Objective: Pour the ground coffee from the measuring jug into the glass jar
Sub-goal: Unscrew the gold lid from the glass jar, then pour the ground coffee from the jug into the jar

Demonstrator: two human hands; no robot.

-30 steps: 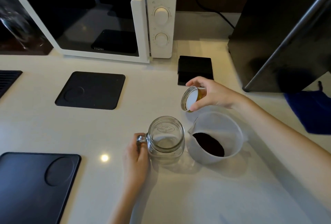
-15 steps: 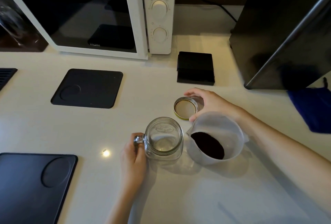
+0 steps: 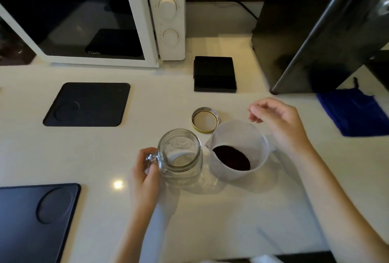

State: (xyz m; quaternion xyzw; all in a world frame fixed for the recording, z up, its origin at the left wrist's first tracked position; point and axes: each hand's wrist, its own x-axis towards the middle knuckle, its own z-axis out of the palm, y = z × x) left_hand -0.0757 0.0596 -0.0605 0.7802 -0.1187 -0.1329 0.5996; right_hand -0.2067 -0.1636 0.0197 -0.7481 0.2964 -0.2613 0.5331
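An uncapped, empty glass jar (image 3: 180,153) with a side handle stands upright on the white counter. My left hand (image 3: 145,175) grips that handle. Just right of the jar sits a translucent white measuring jug (image 3: 240,131), its spout toward the jar, with dark ground coffee (image 3: 231,157) in the bottom. My right hand (image 3: 275,121) hovers above the jug's far right rim, fingers loosely curled and holding nothing. The jar's lid (image 3: 205,120) lies upside down on the counter behind the jar and jug.
A white microwave (image 3: 166,20) stands at the back left, a tall black appliance (image 3: 315,31) at the back right. Black mats lie at left (image 3: 88,104) and front left (image 3: 35,220). A small black scale (image 3: 214,74) and a blue cloth (image 3: 353,111) are also on the counter.
My right hand set the lid down on the counter, let go of it and moved right, above the jug. My left hand stays on the jar handle.
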